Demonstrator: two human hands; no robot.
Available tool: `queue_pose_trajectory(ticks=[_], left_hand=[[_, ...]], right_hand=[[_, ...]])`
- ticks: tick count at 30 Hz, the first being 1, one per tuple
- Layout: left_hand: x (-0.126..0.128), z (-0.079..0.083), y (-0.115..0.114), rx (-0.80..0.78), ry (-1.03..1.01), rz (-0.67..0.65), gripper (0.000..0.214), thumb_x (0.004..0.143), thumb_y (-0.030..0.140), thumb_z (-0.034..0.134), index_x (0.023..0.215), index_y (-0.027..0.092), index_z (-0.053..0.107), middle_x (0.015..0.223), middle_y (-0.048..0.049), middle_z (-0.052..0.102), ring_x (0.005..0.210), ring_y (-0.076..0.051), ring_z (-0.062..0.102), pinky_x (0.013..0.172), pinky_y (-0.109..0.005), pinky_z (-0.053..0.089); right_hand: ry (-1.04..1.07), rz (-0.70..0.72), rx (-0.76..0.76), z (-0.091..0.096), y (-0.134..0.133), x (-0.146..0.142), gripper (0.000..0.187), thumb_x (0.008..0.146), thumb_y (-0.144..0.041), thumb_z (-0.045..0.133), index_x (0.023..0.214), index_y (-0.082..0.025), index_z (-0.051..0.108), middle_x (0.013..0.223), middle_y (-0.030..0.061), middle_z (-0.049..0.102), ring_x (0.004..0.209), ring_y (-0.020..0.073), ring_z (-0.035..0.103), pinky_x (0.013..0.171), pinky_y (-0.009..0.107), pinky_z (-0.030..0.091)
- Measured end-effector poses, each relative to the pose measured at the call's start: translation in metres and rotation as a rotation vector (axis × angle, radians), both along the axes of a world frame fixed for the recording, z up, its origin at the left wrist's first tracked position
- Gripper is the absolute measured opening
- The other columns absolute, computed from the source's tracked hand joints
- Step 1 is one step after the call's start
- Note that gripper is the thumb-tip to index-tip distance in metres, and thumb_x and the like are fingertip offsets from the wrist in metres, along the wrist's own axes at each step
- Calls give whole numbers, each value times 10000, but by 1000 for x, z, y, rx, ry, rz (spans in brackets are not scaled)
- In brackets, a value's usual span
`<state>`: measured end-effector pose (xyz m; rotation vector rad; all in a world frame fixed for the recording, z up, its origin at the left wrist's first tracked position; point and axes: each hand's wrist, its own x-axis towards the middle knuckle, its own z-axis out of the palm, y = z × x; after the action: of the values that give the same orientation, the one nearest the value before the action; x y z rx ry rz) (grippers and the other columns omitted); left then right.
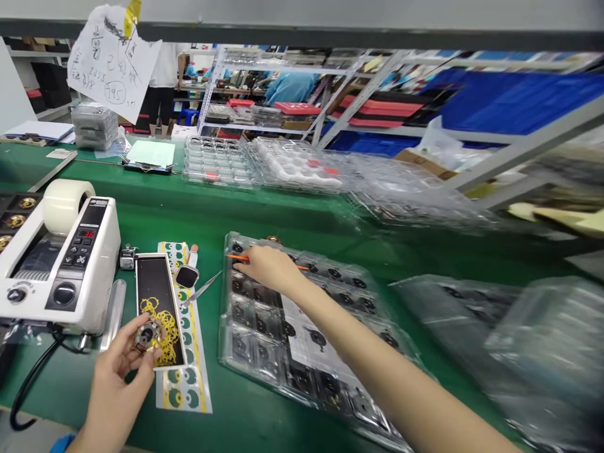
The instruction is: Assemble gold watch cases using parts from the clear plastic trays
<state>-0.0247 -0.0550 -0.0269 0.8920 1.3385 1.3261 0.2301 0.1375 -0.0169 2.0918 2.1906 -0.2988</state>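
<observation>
Between the thumb and fingers of my left hand (123, 371) is a small round metal watch part (148, 335). It is held over a white-rimmed black box (144, 277) with a pile of thin yellow rings (170, 340). My right hand (267, 267) grips a thin orange stick-like tool (237, 257); its exact kind I cannot make out. The hand is above the far left corner of a clear plastic tray (226, 343), whose compartments hold round black parts (318, 338). My fingers hide some compartments there. Tweezers (206, 288) lie between box and tray.
A white tape dispenser (78, 264) stands on the left. A smartwatch (187, 275) lies on a sticker sheet (198, 384) beside the box. Clear trays (219, 160) line the back ledge, with a clipboard (150, 155). Plastic bags (547, 352) cover the right side.
</observation>
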Motion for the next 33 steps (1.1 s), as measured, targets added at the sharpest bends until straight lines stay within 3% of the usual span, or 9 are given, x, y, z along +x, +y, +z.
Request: queue_pose_trajectory(ticks=[4,7,11,13,15,17,22,28,33], left_hand=[[-4,-5,0,0,-31,-136,432,850,367,678,1228,163,622,1133,-119,716,979,-224,710,901,-296,578],[-5,-5,4,35,-76,-182,430,865,346,660,1261,187,610,1232,-128,671,1057,-233,678,903,-295,570],[1,7,15,29,-119,-242,392,838,342,686,1200,196,659,1127,-120,716,1009,-246,688,813,-296,593],[4,13,20,27,-126,-263,325,823,333,701,1109,180,697,1041,-108,736,931,-228,699,755,-277,593],[5,17,24,56,-140,-226,292,801,340,723,1031,162,709,1005,-102,735,882,-207,695,729,-257,583],[5,18,26,89,-181,-183,336,787,349,739,1057,158,681,1027,-102,724,911,-203,688,778,-261,574],[1,23,19,108,-321,-197,502,827,340,709,1267,209,506,1162,-105,682,1031,-205,675,934,-323,546],[-5,24,10,73,-220,-259,382,888,251,619,1261,195,563,1233,-118,653,1080,-226,663,961,-343,549],[-7,21,6,87,-175,-360,409,934,142,524,1322,265,555,1216,-63,669,1076,-173,659,967,-279,536]], right_hand=[[60,-53,29,8,-10,-6,172,928,-289,587,927,-126,641,923,62,662,863,188,639,810,389,523],[234,-20,52,22,-26,-12,173,900,-186,503,816,-134,646,795,75,679,809,223,658,765,356,518],[558,155,7,39,-63,-40,242,895,-295,455,815,-175,649,880,51,711,815,190,671,730,266,528],[825,241,-4,45,-84,-59,297,881,-396,490,750,-185,655,837,56,702,768,188,657,686,268,531],[1095,304,-24,49,-100,-76,314,863,-420,548,684,-189,662,777,64,688,726,187,642,648,271,528],[1237,319,-47,52,-110,-89,300,850,-408,603,656,-191,672,743,68,679,699,184,634,610,265,522],[1281,257,-29,47,-112,-94,287,795,-401,674,601,-192,642,667,50,645,614,168,592,529,257,475],[1109,387,54,47,-118,-90,213,888,-266,540,713,-205,645,743,45,630,672,163,586,554,258,447],[1075,420,49,52,-122,-92,176,828,-209,588,671,-223,665,814,29,597,676,134,565,563,234,462]])
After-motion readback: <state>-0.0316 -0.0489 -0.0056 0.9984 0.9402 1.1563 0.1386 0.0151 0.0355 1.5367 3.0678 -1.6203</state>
